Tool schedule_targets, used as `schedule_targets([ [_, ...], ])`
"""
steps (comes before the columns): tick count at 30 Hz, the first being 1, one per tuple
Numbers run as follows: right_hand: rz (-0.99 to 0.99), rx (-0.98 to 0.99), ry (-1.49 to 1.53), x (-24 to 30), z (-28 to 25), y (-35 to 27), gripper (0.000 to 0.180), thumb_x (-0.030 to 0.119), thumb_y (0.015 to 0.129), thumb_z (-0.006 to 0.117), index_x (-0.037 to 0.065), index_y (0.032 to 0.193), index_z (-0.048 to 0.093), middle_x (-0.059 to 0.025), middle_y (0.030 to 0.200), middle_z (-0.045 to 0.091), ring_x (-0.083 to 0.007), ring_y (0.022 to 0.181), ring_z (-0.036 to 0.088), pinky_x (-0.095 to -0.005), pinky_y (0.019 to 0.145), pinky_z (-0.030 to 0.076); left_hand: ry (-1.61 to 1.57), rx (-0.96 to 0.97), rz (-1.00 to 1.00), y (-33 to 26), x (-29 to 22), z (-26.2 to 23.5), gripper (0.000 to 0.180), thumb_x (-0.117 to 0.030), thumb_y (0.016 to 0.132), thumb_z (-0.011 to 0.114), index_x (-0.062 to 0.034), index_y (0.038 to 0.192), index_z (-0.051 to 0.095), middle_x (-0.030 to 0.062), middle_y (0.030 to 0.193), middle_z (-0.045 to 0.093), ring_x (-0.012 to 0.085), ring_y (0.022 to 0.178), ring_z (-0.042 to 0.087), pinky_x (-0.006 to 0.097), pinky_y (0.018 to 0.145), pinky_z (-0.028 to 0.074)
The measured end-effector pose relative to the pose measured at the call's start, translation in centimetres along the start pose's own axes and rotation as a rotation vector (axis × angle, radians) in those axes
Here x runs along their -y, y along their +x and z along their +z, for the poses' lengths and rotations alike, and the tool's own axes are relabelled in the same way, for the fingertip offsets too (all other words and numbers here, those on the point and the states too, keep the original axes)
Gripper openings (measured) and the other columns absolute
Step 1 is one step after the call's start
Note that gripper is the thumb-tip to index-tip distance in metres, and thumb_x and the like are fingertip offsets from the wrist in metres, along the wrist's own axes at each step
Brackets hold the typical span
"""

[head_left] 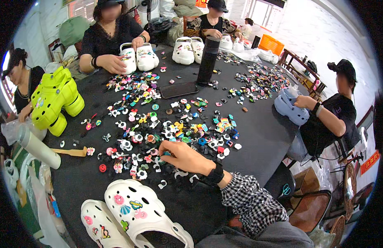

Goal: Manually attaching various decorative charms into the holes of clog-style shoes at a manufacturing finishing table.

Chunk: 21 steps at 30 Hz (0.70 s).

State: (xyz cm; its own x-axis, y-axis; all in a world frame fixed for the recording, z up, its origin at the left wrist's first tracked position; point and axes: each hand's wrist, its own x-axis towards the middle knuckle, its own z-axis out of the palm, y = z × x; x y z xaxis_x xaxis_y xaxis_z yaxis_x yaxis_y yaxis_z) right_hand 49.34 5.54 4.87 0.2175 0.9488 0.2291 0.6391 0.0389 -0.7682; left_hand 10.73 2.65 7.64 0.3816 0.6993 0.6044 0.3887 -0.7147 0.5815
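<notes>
My right hand [185,158] reaches in from the lower right, in a black-and-white checkered sleeve [249,198] with a black band at the wrist. Its fingers are bent together in a pinch around a small teal shoe charm [168,153], partly hidden by them. Under and around the hand spreads a loose pile of colourful shoe charms [135,136]. Closest to me lies a pair of white clogs [135,204] with pink, green and blue charms set in their uppers. My left hand does not show.
On the black table [257,144] stand a dark cylinder [208,62], a phone [179,90], yellow-green platform clogs [55,97], a pale tumbler [38,146] and a wooden stick [73,152]. Co-workers around it handle white clogs [135,60] and a light blue clog [289,108].
</notes>
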Motion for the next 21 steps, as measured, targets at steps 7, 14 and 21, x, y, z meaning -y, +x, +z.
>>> schedule_targets([
  [7,-0.076,-0.083,-0.087,-1.9,-0.6,0.0,0.013,0.003,0.088,0.057,0.000,0.096,0.066,-0.0143,0.089,0.064,-0.0306,0.086,0.064,-0.0382,0.077,0.050,-0.020,-0.007,0.020,0.3,0.1,0.0,0.040,-0.020,0.102,0.038,0.0072,0.096,0.066,0.0211,0.101,0.066,0.0361,0.091,0.062,0.047,0.084,0.047],
  [14,-0.039,-0.105,-0.208,0.0,-5.0,-1.1,0.016,0.008,0.086,0.063,0.003,0.102,0.067,-0.0092,0.093,0.065,-0.0202,0.076,0.062,-0.0303,0.068,0.049,-0.069,-0.009,-0.019,0.3,0.0,0.0,0.040,-0.023,0.102,0.040,0.0048,0.095,0.068,0.0187,0.099,0.067,0.0357,0.092,0.062,0.047,0.084,0.048],
  [21,-0.037,0.050,-0.346,1.1,-6.3,-3.4,0.019,0.008,0.083,0.066,0.003,0.102,0.065,-0.0146,0.096,0.062,-0.0331,0.092,0.062,-0.0414,0.081,0.050,-0.110,-0.018,-0.024,0.2,0.3,0.0,0.041,-0.025,0.103,0.041,0.0042,0.095,0.069,0.0175,0.100,0.067,0.0347,0.092,0.062,0.046,0.083,0.048],
])
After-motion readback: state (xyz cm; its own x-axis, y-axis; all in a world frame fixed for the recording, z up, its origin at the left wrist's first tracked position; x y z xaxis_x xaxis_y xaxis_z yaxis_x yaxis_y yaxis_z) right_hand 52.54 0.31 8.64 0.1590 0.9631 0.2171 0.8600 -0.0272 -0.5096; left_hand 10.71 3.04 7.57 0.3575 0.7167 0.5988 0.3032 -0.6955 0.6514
